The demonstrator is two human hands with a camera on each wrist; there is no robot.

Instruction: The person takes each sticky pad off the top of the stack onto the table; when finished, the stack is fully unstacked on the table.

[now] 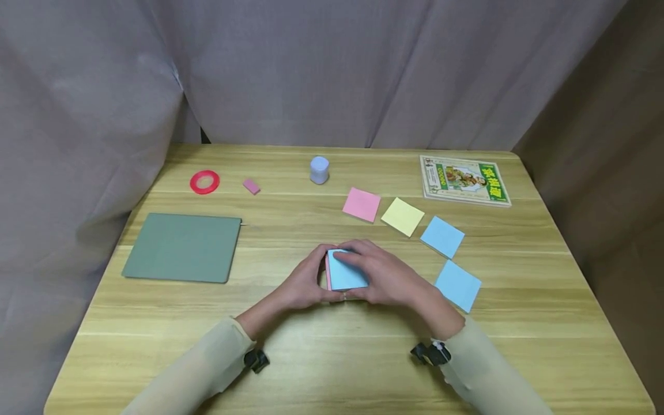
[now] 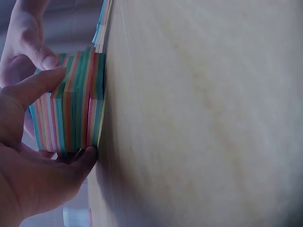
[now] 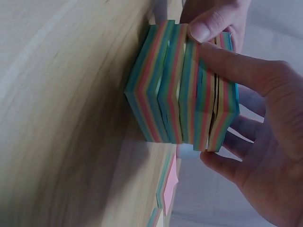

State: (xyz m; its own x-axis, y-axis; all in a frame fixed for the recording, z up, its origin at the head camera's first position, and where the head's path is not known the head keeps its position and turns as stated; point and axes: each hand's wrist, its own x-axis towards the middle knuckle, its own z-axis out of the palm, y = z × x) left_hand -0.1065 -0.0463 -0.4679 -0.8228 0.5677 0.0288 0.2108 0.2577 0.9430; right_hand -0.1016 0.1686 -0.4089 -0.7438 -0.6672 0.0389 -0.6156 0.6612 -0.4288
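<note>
A tall stack of sticky note pads [image 1: 349, 273] stands between the two hands near the middle of the table, a blue sheet on top. Its sides show many coloured stripes, and its layers [image 3: 175, 94] sit slightly out of line. My left hand [image 1: 305, 282] grips the stack from the left, thumb on the near side and fingers round the far side. From the right, my right hand [image 1: 389, 274] grips it the same way, one finger lying over the top. The thumbs come close together on the near face. Whether the stack's base touches the table is hard to tell.
Right of the stack lie a pink pad [image 1: 361, 204], a yellow pad [image 1: 402, 217] and two blue pads [image 1: 442, 237]. A green notebook [image 1: 183, 248] is at left. Farther back are red tape [image 1: 204, 182], a pink eraser-like block [image 1: 251, 185], a whitish cylinder [image 1: 319, 170] and a booklet [image 1: 465, 180].
</note>
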